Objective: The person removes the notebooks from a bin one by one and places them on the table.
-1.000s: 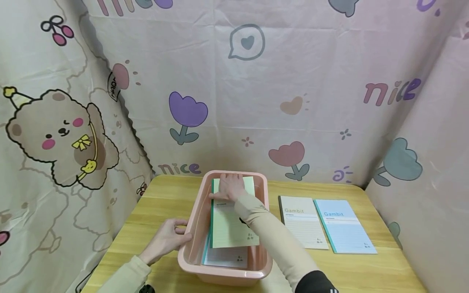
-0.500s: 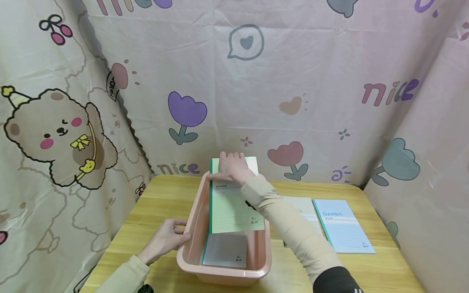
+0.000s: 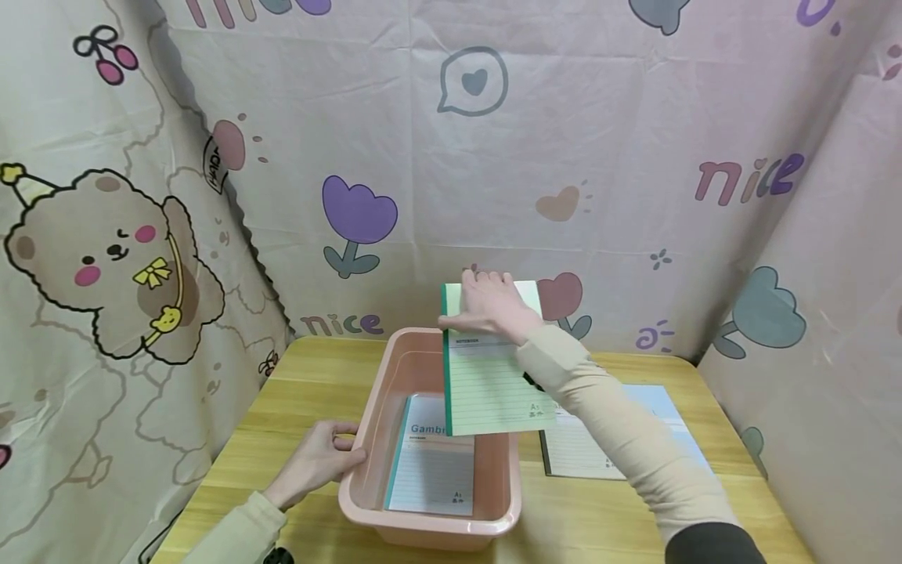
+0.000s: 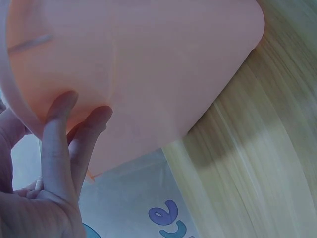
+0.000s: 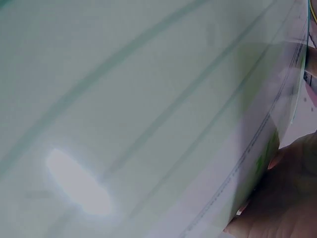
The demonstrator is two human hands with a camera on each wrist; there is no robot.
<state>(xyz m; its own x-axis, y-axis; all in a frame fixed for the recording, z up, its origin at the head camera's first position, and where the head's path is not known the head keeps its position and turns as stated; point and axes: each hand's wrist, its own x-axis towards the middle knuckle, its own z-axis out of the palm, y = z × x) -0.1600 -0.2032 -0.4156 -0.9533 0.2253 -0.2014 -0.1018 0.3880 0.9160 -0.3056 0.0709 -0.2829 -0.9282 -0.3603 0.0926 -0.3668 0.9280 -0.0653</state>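
My right hand (image 3: 492,304) grips a green notebook (image 3: 496,388) by its upper part, with the fingers over the top edge and the thumb at the left spine. The notebook hangs tilted above the right side of a pink plastic basin (image 3: 373,407); its ruled cover fills the right wrist view. Inside the basin lies a pale notebook (image 3: 430,478) with a light teal spine, its upper right corner hidden by the green one. My left hand (image 3: 320,462) holds the basin's left rim, and in the left wrist view its fingers (image 4: 57,148) press against the basin's outer wall.
On the wooden table (image 3: 282,407) to the right of the basin lie a cream notebook (image 3: 578,454) with a dark spine and a blue notebook (image 3: 651,399), both partly covered by my right sleeve. A patterned curtain (image 3: 451,172) hangs behind and at both sides.
My right hand has lifted the green notebook up out of the basin and carried it to the right, uncovering the pale notebook inside. The left hand stays on the rim.
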